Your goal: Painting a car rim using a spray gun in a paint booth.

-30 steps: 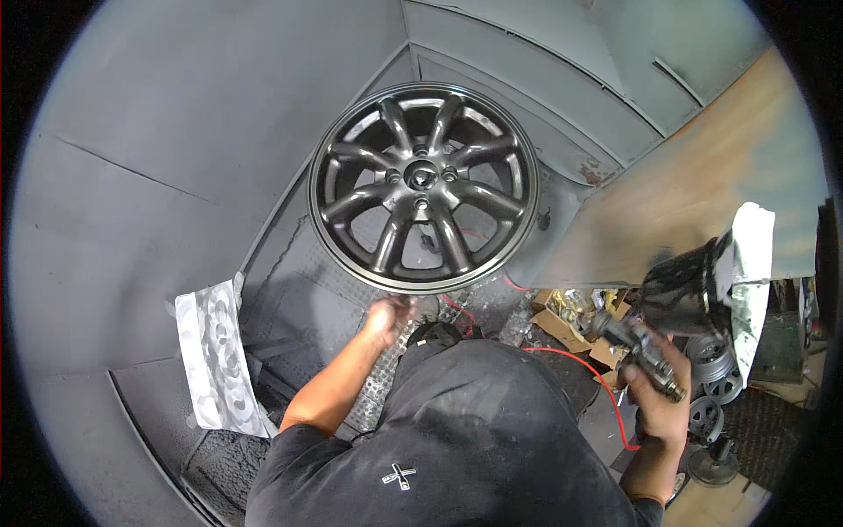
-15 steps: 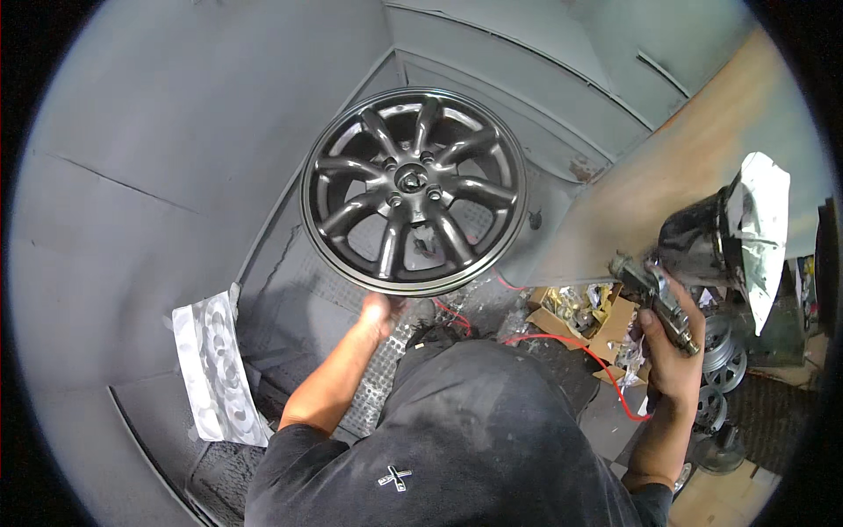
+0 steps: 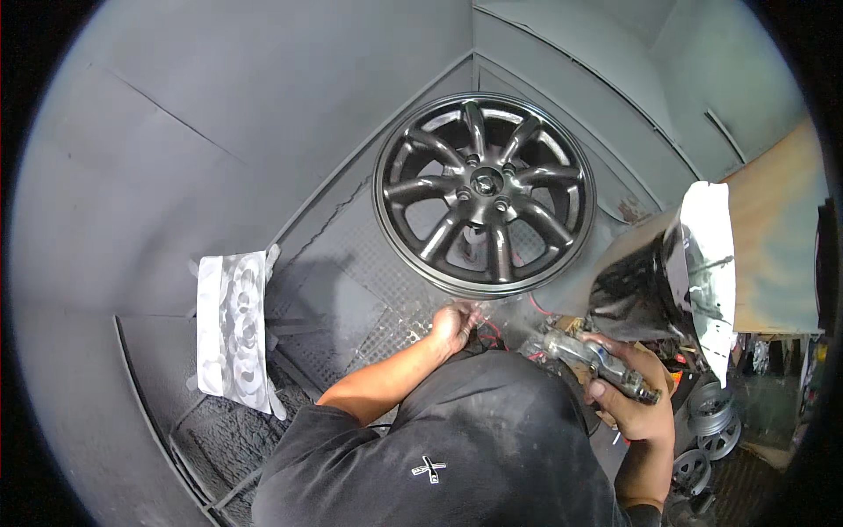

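A dark grey, glossy multi-spoke car wheel (image 3: 499,255) lies face up in front of me, raised above the floor. My left hand (image 3: 455,325) is just below its near rim, fingers curled inward; whatever they may hold is hidden. My right hand (image 3: 637,395) is closed round a metal spray gun (image 3: 597,360), whose nozzle points left below the wheel's near right edge. A large dark paint cup (image 3: 639,285) sits on the gun, with a white sheet (image 3: 709,272) over its outer end. Pale haze hangs by the nozzle.
Grey walls (image 3: 202,132) meet in a corner behind the wheel. A sheet with grey spray marks (image 3: 235,329) is fixed at the left. Red hose (image 3: 539,306) shows under the wheel. Several bare wheels (image 3: 716,422) are stacked at the lower right, beside a tan panel (image 3: 777,255).
The spray gun has come left, nearer the wheel and my left hand, and haze now shows at its nozzle. The view has shifted, so the wheel appears farther right.
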`<state>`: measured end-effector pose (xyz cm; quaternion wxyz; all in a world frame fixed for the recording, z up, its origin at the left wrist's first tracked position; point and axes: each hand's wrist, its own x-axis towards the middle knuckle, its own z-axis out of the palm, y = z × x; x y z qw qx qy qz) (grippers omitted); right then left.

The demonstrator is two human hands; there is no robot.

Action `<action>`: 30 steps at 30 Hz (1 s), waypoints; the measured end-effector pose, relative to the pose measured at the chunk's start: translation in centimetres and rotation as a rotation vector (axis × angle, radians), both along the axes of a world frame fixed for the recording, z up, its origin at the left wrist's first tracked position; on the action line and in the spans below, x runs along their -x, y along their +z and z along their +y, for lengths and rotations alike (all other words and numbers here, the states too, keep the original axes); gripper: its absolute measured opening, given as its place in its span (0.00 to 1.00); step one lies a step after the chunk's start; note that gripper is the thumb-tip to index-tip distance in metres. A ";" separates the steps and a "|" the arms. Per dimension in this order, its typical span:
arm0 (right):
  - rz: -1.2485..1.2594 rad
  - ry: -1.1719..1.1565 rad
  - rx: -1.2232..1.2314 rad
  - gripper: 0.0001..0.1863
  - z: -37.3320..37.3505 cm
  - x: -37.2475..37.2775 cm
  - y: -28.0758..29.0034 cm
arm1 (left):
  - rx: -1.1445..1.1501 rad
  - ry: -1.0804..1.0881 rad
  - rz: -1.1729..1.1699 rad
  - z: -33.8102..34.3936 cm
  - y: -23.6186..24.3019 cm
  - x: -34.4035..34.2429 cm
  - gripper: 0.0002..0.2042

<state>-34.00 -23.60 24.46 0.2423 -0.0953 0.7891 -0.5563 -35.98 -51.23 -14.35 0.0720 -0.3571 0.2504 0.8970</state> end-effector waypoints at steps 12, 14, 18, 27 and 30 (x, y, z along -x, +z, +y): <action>0.315 -0.222 0.068 0.27 -5.1 5.1 1.6 | 0.095 0.053 -0.074 -4.1 1.2 1.1 0.13; 0.329 -0.267 0.039 0.29 -4.9 5.1 2.5 | 0.238 0.001 -0.049 -7.0 0.7 2.2 0.13; 0.224 -0.251 0.081 0.31 -4.7 3.6 3.1 | 0.373 -0.005 -0.101 -10.3 2.8 4.7 0.10; 0.175 -0.118 0.072 0.29 -4.5 2.9 0.7 | 0.348 -0.191 -0.136 -4.8 4.4 3.7 0.13; 0.157 -0.265 0.188 0.26 -3.3 2.2 0.6 | 0.309 -0.279 -0.113 -2.6 3.5 2.6 0.12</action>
